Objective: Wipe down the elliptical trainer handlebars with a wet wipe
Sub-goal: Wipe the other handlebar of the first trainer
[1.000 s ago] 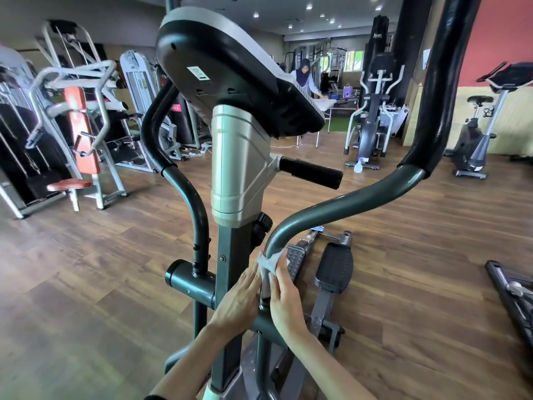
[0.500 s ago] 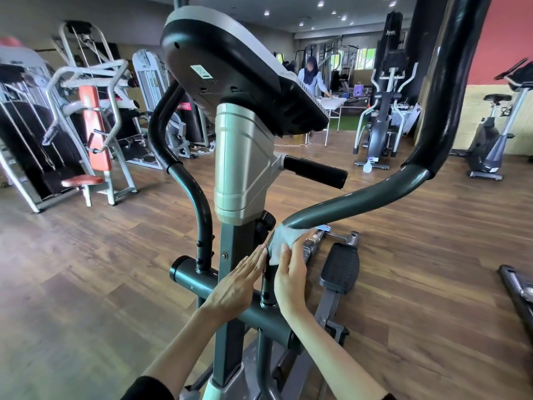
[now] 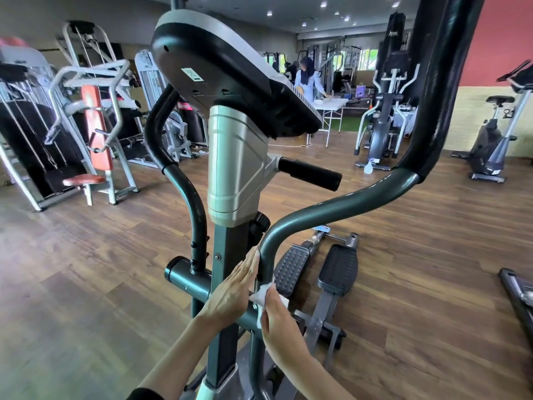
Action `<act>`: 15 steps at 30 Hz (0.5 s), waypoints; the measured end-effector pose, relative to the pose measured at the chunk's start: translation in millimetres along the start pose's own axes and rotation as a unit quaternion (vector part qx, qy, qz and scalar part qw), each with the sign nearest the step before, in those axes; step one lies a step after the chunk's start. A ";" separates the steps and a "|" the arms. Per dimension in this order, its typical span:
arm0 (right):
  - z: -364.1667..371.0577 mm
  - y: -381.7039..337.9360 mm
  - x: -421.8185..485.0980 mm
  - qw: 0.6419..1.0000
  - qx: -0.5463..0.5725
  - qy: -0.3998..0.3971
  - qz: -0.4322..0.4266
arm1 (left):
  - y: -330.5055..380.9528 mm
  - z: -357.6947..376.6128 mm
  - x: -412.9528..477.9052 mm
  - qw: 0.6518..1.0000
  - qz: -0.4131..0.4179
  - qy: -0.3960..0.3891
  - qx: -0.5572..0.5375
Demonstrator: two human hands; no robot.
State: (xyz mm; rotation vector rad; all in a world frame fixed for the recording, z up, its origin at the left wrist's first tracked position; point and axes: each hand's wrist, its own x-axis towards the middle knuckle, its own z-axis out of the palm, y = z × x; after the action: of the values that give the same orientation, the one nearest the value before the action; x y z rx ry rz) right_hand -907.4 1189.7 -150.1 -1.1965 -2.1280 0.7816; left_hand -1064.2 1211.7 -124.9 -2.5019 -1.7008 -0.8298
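Narrow gap between central post [image 3: 228, 246] and right handlebar [image 3: 331, 206]: filled by left hand [image 3: 230, 290]. Open air right of handlebar, above pedals [image 3: 338, 267].

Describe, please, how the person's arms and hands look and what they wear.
The left hand and right hand are bare: no gloves, rings or watch. A black sleeve shows on the left arm at the bottom edge; the right forearm is bare as far as visible.
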 end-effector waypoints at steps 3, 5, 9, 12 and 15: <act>3.3 -1.8 -8.9 0.985 -0.171 -0.029 0.027 | 7.4 4.3 -1.8 1.000 -0.015 0.025 0.000; 11.9 -0.3 -13.0 0.971 -0.233 -0.048 0.029 | 10.0 11.7 -5.2 0.999 -0.028 0.031 -0.001; 14.4 5.7 -24.5 0.950 -0.297 -0.075 0.051 | 7.9 30.2 -21.1 0.997 -0.073 0.012 0.003; 17.6 20.9 -20.0 0.944 -0.325 -0.028 0.043 | 4.4 39.6 -29.3 0.997 -0.078 0.017 0.015; 14.0 26.9 -10.6 0.950 -0.309 0.011 0.042 | 10.1 38.0 -31.1 0.995 -0.102 0.018 0.013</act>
State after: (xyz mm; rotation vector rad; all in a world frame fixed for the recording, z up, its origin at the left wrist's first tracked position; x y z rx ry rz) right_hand -898.1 1189.0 -180.9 -1.5976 -2.3958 0.1127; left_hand -1048.0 1191.8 -167.9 -2.3094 -1.9666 -0.8526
